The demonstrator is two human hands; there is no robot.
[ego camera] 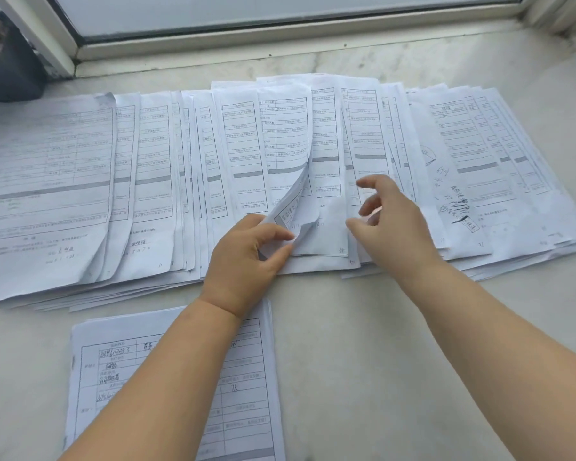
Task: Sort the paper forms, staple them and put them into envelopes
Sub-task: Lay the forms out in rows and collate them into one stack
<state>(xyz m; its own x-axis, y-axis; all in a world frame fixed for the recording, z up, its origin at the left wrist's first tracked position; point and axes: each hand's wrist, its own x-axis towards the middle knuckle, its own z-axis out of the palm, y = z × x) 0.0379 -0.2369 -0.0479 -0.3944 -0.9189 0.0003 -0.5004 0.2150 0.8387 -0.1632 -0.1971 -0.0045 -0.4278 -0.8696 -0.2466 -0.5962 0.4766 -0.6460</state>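
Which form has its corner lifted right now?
The form mid-row, its bottom corner curled up and pinched by the left hand; the others lie flat.

1. A fanned row of forms [147, 181] lies across the counter [363, 361], left to right.
2. A smaller stack of forms [246, 377] lies nearer, left of centre.
3. A window frame [246, 38] runs behind the row.
4. A dark container [10, 71] stands at the far left.

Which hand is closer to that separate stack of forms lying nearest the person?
Left. The left hand pinches a curled sheet just beyond the separate stack, its forearm crossing over it. The right hand hovers farther away and rightward, above the fanned forms.
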